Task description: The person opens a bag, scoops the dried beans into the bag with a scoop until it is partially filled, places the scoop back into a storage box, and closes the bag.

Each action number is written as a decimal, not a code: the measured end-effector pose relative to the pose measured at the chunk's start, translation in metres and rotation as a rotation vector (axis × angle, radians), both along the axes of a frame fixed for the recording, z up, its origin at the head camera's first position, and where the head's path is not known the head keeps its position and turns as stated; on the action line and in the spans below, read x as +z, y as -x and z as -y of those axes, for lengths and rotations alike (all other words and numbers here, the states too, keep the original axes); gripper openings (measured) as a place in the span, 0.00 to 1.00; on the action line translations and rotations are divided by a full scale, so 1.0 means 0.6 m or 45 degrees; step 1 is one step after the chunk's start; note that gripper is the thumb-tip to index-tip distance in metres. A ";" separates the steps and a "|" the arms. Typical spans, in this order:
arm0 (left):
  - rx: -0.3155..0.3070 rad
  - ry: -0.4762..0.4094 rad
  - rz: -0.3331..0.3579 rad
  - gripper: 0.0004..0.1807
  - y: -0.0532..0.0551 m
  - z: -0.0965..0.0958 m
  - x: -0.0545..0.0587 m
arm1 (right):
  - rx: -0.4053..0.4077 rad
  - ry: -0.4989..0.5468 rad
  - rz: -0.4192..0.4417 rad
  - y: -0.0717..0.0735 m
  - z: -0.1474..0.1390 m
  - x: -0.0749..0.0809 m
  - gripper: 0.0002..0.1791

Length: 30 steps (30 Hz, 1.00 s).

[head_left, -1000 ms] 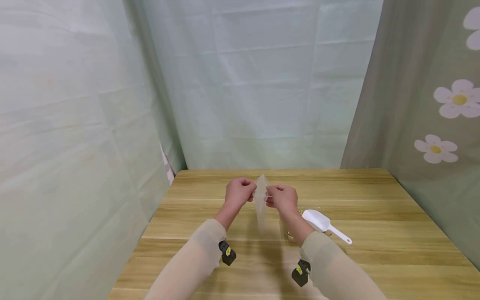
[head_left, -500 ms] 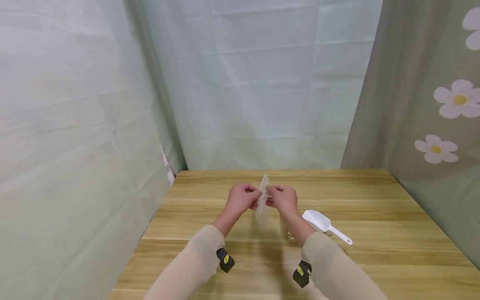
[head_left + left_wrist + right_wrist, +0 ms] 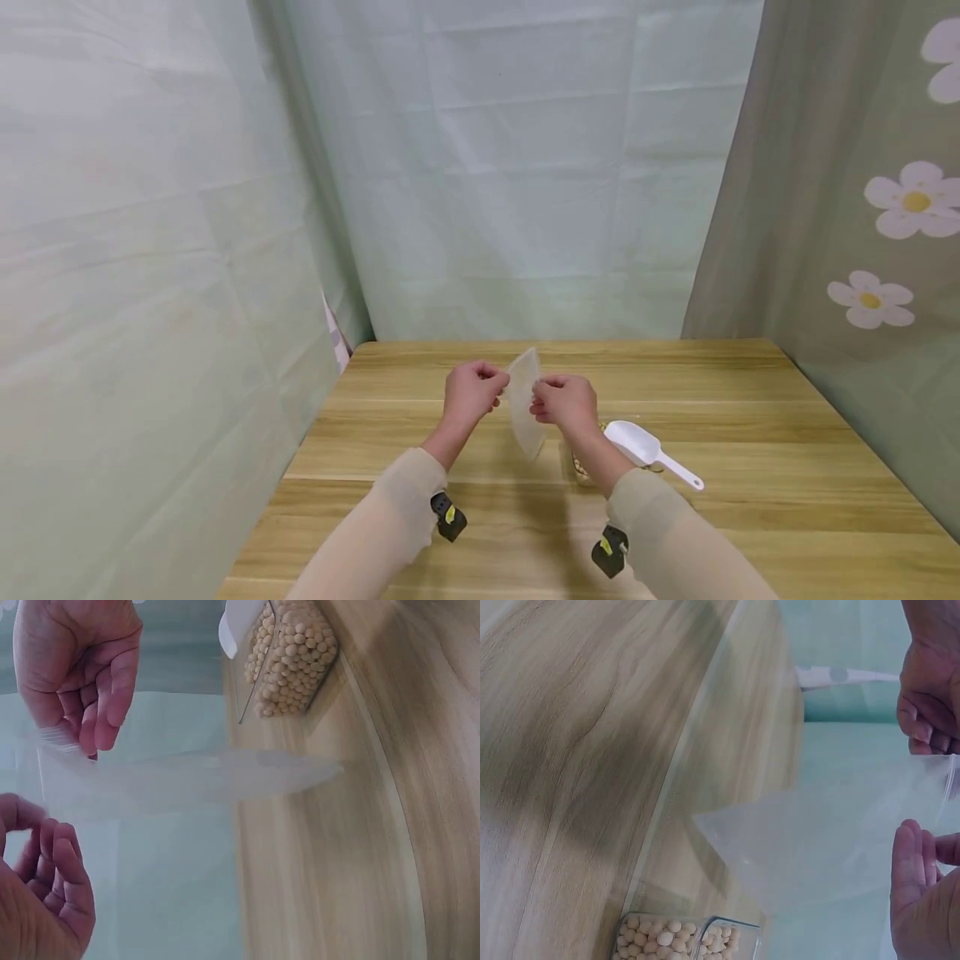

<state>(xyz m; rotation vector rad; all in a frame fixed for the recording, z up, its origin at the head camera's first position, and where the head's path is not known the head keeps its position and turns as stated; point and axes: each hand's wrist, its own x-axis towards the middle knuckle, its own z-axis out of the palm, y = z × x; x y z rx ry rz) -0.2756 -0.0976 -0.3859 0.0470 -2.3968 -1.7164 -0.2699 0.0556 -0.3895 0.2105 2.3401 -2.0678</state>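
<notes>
Between my hands hangs a translucent zip-lock plastic bag (image 3: pixel 527 412), its closed end pointing down toward the table. My left hand (image 3: pixel 471 392) pinches the bag's top edge on one side, thumb against fingers. On the other side my right hand (image 3: pixel 567 402) pinches it near the mouth. The ridged zip strip (image 3: pixel 60 739) shows close to the fingers in the left wrist view. No contents show in the bag (image 3: pixel 802 847). A clear container (image 3: pixel 739 923) of pale round beans (image 3: pixel 300 656) stands behind my right forearm, with a white scoop (image 3: pixel 636 442) lying across its top.
The wooden table (image 3: pixel 390 517) runs back to a pale green curtain (image 3: pixel 525 208). More fabric hangs along the left and right sides, the right one with white flowers (image 3: pixel 870 300). The scoop's handle (image 3: pixel 682 476) sticks out past the container toward the right.
My left hand has shifted left, away from the right hand, after coming nearer it half a second ago. The bag has turned and shows more of its flat side.
</notes>
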 end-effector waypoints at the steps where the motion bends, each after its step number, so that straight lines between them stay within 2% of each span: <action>1: -0.018 0.014 -0.012 0.05 0.000 0.000 -0.001 | 0.011 0.006 0.000 0.000 0.000 0.000 0.10; 7: -0.161 0.071 -0.073 0.09 0.003 -0.003 -0.014 | 0.084 0.054 0.002 0.003 0.005 0.002 0.10; 10: -0.222 0.058 -0.078 0.13 0.005 0.001 -0.021 | 0.090 0.074 0.014 0.003 0.007 0.004 0.10; 13: -0.294 0.024 -0.066 0.19 0.009 0.013 -0.028 | 0.096 0.086 0.022 0.004 0.007 0.006 0.09; 16: -0.413 0.016 -0.078 0.27 0.014 0.031 -0.038 | 0.108 0.075 0.023 0.004 0.005 0.007 0.09; 19: -0.572 0.102 -0.091 0.39 0.017 0.049 -0.045 | 0.115 0.061 0.028 0.006 0.002 0.006 0.10; 23: -0.740 0.303 -0.033 0.61 0.018 0.064 -0.051 | 0.131 0.054 0.032 0.006 -0.002 0.004 0.11; 26: -0.794 0.439 0.013 0.72 0.019 0.064 -0.053 | 0.147 0.051 0.027 0.006 -0.005 0.004 0.11; 30: -0.818 0.543 0.016 0.77 0.018 0.057 -0.051 | 0.160 0.030 0.024 0.004 -0.005 0.004 0.12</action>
